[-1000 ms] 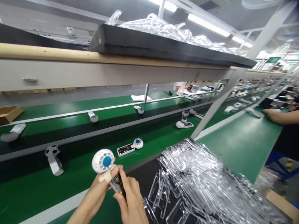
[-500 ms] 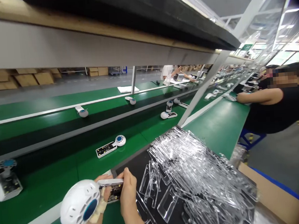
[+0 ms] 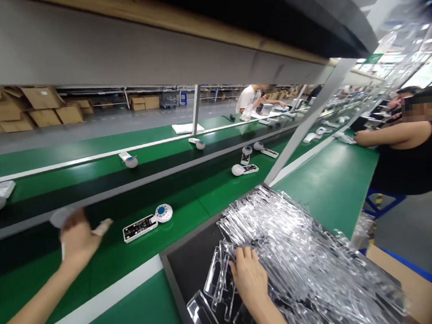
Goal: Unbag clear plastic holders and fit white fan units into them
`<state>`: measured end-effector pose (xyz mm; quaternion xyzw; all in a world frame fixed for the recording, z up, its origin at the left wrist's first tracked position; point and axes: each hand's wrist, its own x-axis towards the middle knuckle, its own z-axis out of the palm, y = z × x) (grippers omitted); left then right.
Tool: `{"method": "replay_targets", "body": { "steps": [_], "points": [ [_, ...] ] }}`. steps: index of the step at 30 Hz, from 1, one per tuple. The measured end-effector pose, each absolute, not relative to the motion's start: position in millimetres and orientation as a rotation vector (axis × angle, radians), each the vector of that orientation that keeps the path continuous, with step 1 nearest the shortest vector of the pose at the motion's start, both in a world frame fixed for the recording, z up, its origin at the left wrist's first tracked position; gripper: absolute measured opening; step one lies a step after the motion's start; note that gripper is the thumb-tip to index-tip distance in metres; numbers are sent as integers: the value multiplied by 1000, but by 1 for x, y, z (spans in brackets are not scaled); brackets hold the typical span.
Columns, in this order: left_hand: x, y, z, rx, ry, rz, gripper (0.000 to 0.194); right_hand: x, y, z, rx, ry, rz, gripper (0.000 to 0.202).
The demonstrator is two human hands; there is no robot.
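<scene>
My left hand is stretched over the conveyor at the left, smeared by motion. Its fingers are round a white round-headed device, mostly hidden behind them; the thumb, wrapped in pale tape, sticks out to the right. Close by on the green belt lies a similar device with its circuit board showing and a blue disc on its head. My right hand is down at the left side of a heap of clear plastic frames, fingers curled onto a frame; the fingertips are partly hidden.
A black tray holds the frames. More white devices sit along the green conveyor belt. A slanted metal post rises behind the tray, and a shelf hangs overhead. A co-worker sits at the right; another person is across the line.
My hands have parted. The left carried the white device away to the left over the belt; the right let go of it and moved right onto the clear frames. The view has shifted slightly.
</scene>
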<state>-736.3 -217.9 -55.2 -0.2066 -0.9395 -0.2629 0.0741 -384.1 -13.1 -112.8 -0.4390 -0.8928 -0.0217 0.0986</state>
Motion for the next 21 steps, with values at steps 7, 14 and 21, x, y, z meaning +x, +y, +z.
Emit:
{"method": "replay_targets", "body": {
  "steps": [7,14,21],
  "points": [
    [-700,-101,-78,-1483,-3276,-641,72,-364,-11,-119,-1227,-2484,270,24],
    [-729,-121,-83,-1647,-3385,-595,64,-369,-17,-79,-1238,-1940,1330,38],
    [-698,-160,-56,-1254,-3298,-1128,67,-434,-83,-63,-1059,-2081,1314,48]
  ]
}}
